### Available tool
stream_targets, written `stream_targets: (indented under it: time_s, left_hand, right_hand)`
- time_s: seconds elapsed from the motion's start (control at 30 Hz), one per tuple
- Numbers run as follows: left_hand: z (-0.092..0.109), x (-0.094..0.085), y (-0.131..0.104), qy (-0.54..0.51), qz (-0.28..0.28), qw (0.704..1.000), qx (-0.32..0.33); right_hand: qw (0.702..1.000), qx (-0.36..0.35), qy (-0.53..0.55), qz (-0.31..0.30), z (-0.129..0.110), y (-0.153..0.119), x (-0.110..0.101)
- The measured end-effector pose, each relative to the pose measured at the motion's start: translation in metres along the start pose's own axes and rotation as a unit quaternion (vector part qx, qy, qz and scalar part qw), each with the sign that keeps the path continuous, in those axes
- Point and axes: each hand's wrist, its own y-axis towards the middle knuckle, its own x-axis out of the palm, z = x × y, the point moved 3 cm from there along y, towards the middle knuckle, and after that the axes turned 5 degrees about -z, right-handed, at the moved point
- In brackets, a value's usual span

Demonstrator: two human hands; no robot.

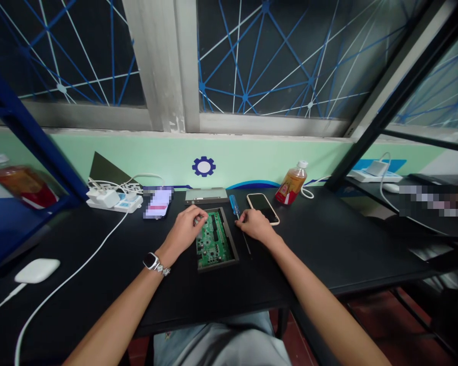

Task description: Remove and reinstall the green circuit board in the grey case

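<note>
A green circuit board point(213, 244) sits in a shallow dark metal tray point(232, 249) in front of me. Over the tray's upper left side is my left hand point(185, 227), thumb and fingertips pinched together; whatever they hold, if anything, is too small to make out. To the right of the tray, my right hand point(255, 224) has its fingers closed at the shaft of a screwdriver with a clear blue handle point(234, 204). The handle points away from me and the thin shaft slants toward me, close to the desk surface.
Behind the tray lies a flat grey metal cover point(206, 196). A phone in a pale case point(262, 207) and a drink bottle point(291, 184) are at right. A lit phone point(158, 202), a power strip point(114, 201), a white cable point(95, 254) and a white oval device point(37, 270) are left.
</note>
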Motion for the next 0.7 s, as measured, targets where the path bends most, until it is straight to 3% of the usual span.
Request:
stream_targets:
  time_s: [0.27,0.33,0.47,0.7]
  left_hand:
    - [0.001,0.004,0.001,-0.103,0.026,0.993,-0.051]
    - [-0.004,0.007,0.002,-0.176,0.035,0.979,-0.091]
    - [-0.013,0.016,0.003,-0.344,0.05,0.925,-0.156]
    - [-0.015,0.02,0.0,-0.522,0.066,0.824,-0.209]
  right_hand:
    - [0.977,-0.042,0.211,-0.014,0.002,0.011,0.004]
    - [0.946,-0.064,0.317,-0.02,-0.003,0.009,0.002]
    - [0.849,-0.111,0.517,-0.018,-0.016,0.003,-0.003]
    - [0.769,-0.111,0.629,-0.023,-0.029,-0.005,-0.004]
